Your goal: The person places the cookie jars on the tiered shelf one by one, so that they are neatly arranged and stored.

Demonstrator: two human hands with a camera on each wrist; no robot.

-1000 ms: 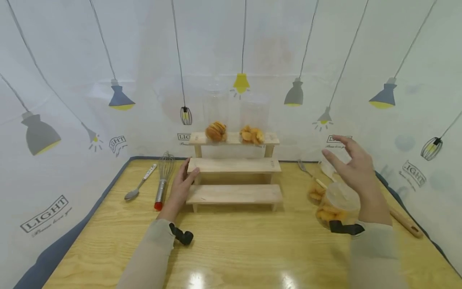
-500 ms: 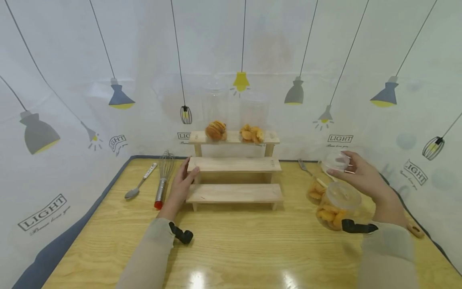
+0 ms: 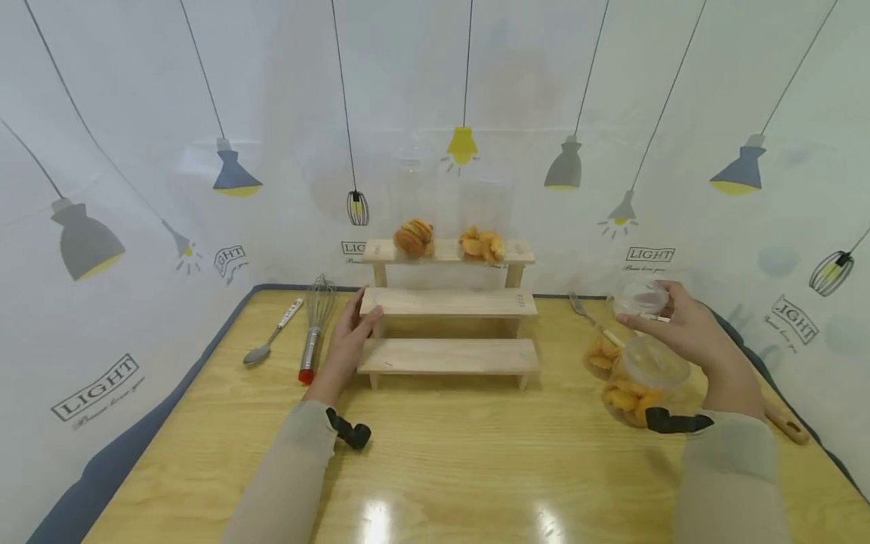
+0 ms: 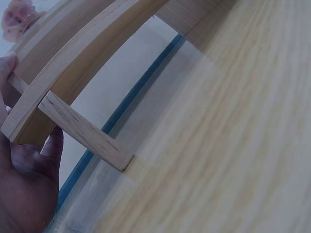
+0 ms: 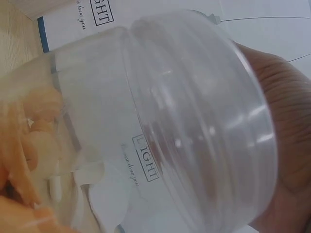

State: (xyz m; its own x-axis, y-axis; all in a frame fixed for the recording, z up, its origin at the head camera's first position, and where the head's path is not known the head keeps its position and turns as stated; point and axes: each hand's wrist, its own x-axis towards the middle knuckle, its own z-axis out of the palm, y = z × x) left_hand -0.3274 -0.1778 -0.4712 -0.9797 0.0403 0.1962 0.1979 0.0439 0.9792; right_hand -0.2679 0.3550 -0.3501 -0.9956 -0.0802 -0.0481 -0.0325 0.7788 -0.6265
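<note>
Left hand [image 3: 350,332] wraps the left end of the middle step [image 3: 448,302] of the wooden shelf [image 3: 448,357] in the head view; my right hand [image 3: 689,329], right of that shelf, grips the far jar [image 3: 602,356] by its lid [image 3: 639,301]. Also right of the shelf stands the near jar [image 3: 632,400]. From my left wrist, my left fingers curl round the shelf's end. From my right wrist, the near jar hides part of my right hand.
</note>
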